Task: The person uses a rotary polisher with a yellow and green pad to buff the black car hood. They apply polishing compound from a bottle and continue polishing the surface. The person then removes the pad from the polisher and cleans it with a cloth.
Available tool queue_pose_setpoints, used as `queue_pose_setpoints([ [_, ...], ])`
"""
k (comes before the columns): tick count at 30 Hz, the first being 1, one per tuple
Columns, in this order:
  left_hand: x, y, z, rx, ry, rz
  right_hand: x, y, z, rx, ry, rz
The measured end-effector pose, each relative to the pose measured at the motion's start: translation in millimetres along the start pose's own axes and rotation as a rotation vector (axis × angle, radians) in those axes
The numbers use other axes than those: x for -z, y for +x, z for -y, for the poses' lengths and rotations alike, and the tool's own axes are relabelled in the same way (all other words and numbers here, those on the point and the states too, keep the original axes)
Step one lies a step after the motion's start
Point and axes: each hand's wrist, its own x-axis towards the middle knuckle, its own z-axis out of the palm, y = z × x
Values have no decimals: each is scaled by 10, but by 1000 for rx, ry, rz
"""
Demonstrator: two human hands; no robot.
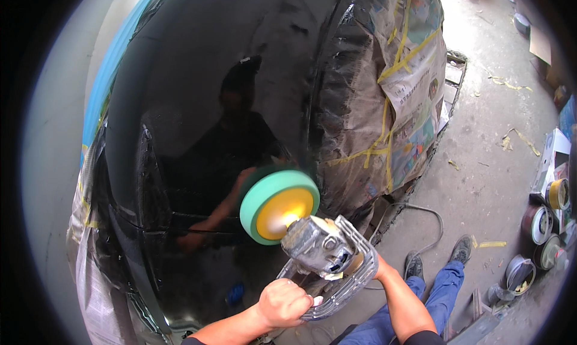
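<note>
**Polisher (320,247) in a two-hand hold at a glossy black panel (192,62)**

Location: polisher sits low-centre in view, over the lower right part of the panel. Green pad (247,211) is turned toward the paint, yellow backing disc (270,216) facing the wearer. Pad is at or right by the surface; the contact edge is hidden, so can't confirm touch.

Left hand (285,302) closed in a fist on the near left side of the loop handle (363,249), thumb showing. Right hand (381,267) is at the handle's far right side, fingers behind it — can't tell how they are wrapped. Hands sit apart on either side of the tool, probably for leverage against twist and to control the pad's tilt.

Masking: newspaper (415,92) beside the panel on the right, held by yellow tape (384,137), likely to shield whatever is underneath. Blue sheet (114,68) and clear plastic (105,306) run along the left edge, probably the same reason.

Grey cable (442,222) loops on the floor (475,164), right of the panel — slack presumably there for reach; its link to the polisher isn't visible. Shoes (461,249) planted beside the panel, likely for a steady lean. Cans (537,223) grouped at far right, well apart from the polisher, seemingly out of the way.
</note>
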Motion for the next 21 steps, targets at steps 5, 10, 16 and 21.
queue_pose_setpoints([
  [5,338,474,99,-107,27,-122,159,87,80,64,120,-101],
  [10,364,374,94,-82,24,-99,146,2,210,98,50,-103],
  [16,75,-259,70,-10,-11,-6,-297,-68,76,-32,-32,-8],
  [21,-66,-253,163,-18,-97,38,-802,18,-809,36,138,-81],
])
